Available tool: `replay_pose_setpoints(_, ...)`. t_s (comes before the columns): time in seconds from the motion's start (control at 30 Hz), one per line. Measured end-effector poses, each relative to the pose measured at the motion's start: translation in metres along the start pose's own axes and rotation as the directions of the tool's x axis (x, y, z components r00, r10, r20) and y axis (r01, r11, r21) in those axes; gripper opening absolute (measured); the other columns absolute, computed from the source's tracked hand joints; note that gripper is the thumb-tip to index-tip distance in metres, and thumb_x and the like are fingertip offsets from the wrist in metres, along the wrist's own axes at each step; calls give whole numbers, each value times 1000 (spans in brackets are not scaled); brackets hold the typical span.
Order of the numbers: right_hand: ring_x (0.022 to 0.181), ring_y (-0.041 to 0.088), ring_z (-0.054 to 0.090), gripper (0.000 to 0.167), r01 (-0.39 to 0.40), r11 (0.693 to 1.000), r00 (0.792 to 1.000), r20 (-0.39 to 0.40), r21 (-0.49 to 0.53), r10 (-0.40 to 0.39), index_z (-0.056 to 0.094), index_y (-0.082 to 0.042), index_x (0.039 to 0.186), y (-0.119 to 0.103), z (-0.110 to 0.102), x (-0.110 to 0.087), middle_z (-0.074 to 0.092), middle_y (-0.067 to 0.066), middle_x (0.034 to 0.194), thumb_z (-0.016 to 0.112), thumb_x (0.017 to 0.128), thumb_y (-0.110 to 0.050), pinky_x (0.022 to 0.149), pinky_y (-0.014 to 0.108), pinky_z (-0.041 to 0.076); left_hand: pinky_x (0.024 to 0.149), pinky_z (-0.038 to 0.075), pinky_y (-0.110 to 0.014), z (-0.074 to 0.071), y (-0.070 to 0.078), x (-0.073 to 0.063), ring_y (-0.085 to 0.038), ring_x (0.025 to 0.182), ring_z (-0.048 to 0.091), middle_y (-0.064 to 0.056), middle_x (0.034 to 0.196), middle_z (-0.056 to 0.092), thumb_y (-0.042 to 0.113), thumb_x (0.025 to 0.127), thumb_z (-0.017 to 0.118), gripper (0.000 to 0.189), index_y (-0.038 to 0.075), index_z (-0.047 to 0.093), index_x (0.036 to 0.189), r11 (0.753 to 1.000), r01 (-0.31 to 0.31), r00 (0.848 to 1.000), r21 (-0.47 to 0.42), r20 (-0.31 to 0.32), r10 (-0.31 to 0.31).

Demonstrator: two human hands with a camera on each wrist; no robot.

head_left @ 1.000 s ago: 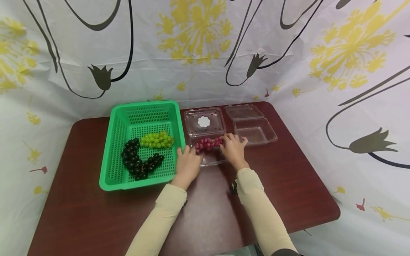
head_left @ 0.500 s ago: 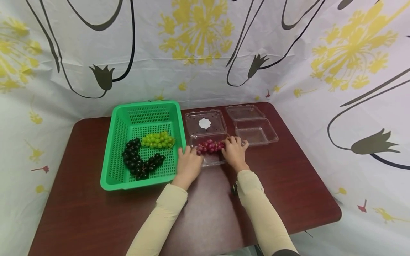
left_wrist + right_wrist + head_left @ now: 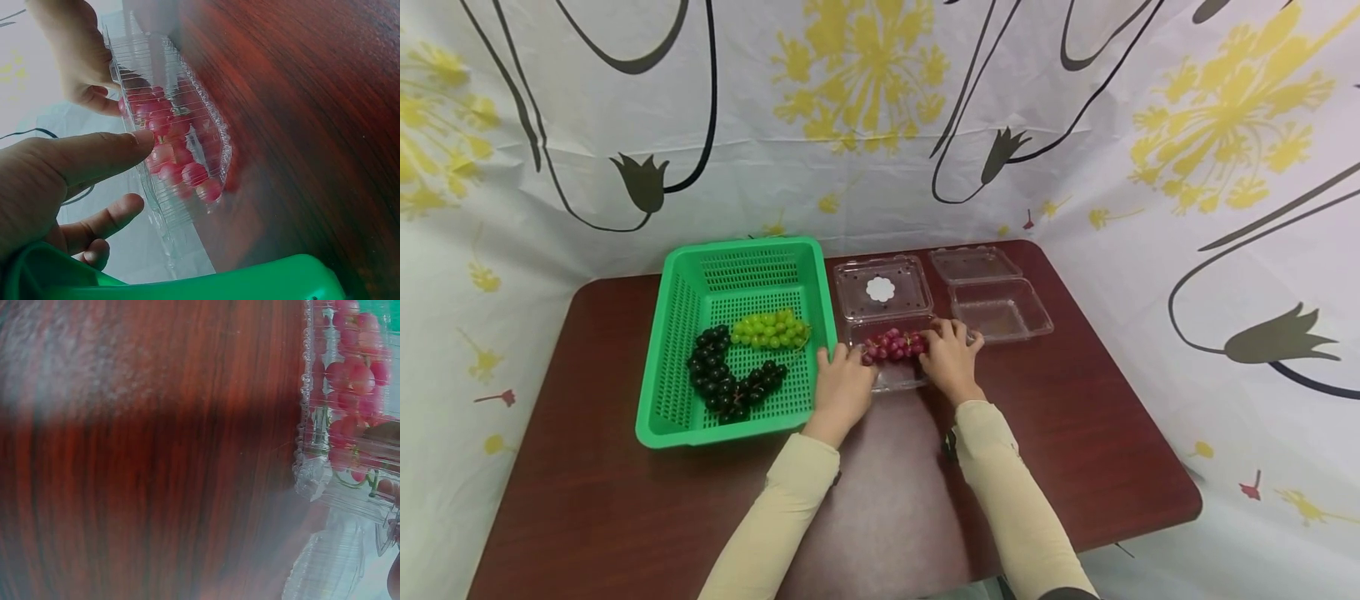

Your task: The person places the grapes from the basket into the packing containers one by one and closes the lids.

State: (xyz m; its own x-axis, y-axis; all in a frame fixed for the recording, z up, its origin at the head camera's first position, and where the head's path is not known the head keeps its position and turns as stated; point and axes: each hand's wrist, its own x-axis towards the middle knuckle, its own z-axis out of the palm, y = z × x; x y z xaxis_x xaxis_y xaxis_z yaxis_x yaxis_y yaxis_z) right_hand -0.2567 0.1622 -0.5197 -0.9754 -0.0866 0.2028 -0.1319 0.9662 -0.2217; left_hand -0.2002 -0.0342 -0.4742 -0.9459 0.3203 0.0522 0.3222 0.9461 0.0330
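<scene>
A bunch of red grapes (image 3: 892, 344) lies in the base of a clear hinged plastic box (image 3: 891, 382), whose lid stands folded back behind it. My left hand (image 3: 842, 387) is at the box's left side, between it and the green basket. In the left wrist view its thumb (image 3: 106, 153) reaches over the rim to the grapes (image 3: 169, 153), with the other fingers apart from the wall. My right hand (image 3: 951, 358) reaches into the right end of the box, its bent fingers holding the end of the bunch. Those fingertips are partly hidden by grapes and plastic.
A green basket (image 3: 658, 433) at the left contains green grapes (image 3: 771, 330) and black grapes (image 3: 722, 383). Another clear box (image 3: 1000, 308) stands open at the right rear. Patterned cloth (image 3: 880, 192) hangs behind the brown table (image 3: 1075, 467).
The view has shifted slightly. The red grapes have settled a little toward the right and front of the box, with both hands staying at its sides.
</scene>
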Motion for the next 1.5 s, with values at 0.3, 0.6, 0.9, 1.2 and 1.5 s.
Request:
replay_pose_setpoints(0.3,130,32,37,39,-8,1000,999,44,27,7,67,-13,117,2,2,0,49,8,140,76,81,-25,101,64,17,103,29,-55,-2,-1,-2,-27,110,47,-5,123,64,37,80,75,27,24,74,104,1000,-3,1000,-28,11,4)
replay_pose_setpoints(0.6,130,33,36,49,17,999,998,54,34,-19,64,-16,123,2,0,-1,47,8,143,77,80,-36,99,66,18,103,29,-55,-4,-1,-2,-27,111,48,-6,118,65,37,84,72,29,21,72,107,998,5,1000,-55,12,-4)
replay_pose_setpoints(0.9,127,35,40,41,61,996,998,-10,59,-61,66,-16,117,-2,0,-1,51,10,137,72,85,-40,97,65,19,102,30,-55,-4,-1,-2,-28,110,50,-7,120,65,38,86,70,27,19,72,106,997,-9,999,-76,-54,5)
replay_pose_setpoints(1.2,115,34,47,27,117,987,981,-166,114,-98,67,-13,112,-12,-10,4,58,10,124,67,90,-29,92,61,23,96,33,-53,-7,-3,-2,-27,103,51,-5,104,66,38,87,67,24,19,70,102,996,-35,984,-87,-175,19)
replay_pose_setpoints(1.5,113,32,50,31,162,975,971,-198,151,-131,65,-11,116,-32,-25,12,59,10,126,67,90,-29,91,53,28,93,35,-53,-21,-15,-5,-25,95,53,-3,93,63,35,87,68,18,18,69,90,988,-44,956,-146,-293,0)
